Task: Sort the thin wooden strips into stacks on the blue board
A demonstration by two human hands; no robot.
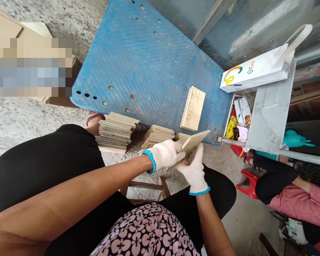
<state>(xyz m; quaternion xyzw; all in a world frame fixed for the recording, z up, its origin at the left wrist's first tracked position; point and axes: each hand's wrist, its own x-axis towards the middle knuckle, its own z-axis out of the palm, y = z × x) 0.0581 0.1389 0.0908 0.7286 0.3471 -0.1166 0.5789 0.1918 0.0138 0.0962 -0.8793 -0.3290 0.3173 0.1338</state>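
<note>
A thin pale wooden board (195, 140) is held tilted between my gloved hands, above the front edge of the blue platform. My left hand (166, 154) is closed around the board's left end. From below and the right, my right hand (195, 173) grips it, one finger stretched along its near edge; its other fingers are partly hidden. Both white knit gloves have blue cuffs. Just beyond my hands lies a small stack of similar boards (193, 108) on the blue platform (149, 67). Lower at the platform's edge stand a tall board stack (116, 133) and a shorter one (158, 134).
A white paper bag (256, 67) stands on a grey metal cart (272, 106) at the right. Below are a red stool (248, 185) and another person in a pink garment (301, 201). Cardboard (2, 23) lies at the upper left. Wooden stool bars (146, 185) show between my legs.
</note>
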